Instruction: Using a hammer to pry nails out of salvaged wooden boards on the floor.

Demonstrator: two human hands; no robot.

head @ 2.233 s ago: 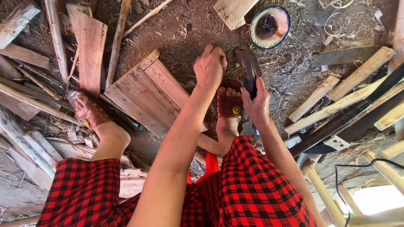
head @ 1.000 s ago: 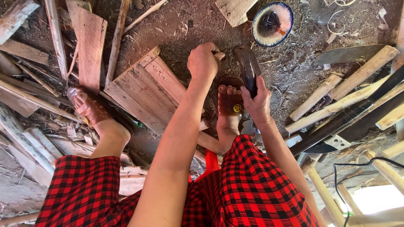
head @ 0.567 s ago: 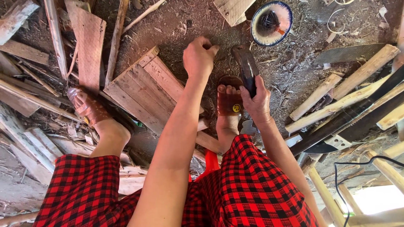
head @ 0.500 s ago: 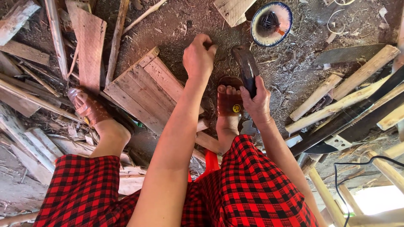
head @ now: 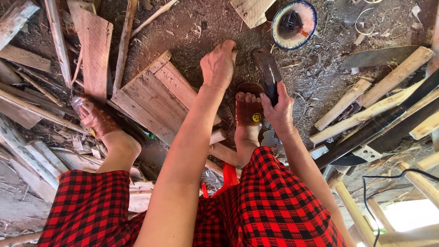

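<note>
My left hand (head: 219, 65) reaches forward over the dirt just past the corner of a plank panel (head: 153, 93). Its fingers are pinched shut on a small thin piece, mostly hidden by the fingertips. My right hand (head: 278, 110) grips the handle of a dark hammer-like tool (head: 266, 69), whose head points away from me, right beside the left hand. My right foot in a brown sandal (head: 248, 107) rests between the two hands. My left foot in another brown sandal (head: 93, 116) stands on scrap wood at the left.
A blue-rimmed bowl (head: 311, 18) holding dark nails sits on the ground ahead right. Loose boards and sticks (head: 93, 43) lie at left, wooden poles (head: 370, 105) and a dark blade at right. A black cable (head: 379, 183) runs at lower right.
My left hand has shifted slightly left and forward and lowered its fingertips toward the ground. The right hand and the tool have stayed in place.
</note>
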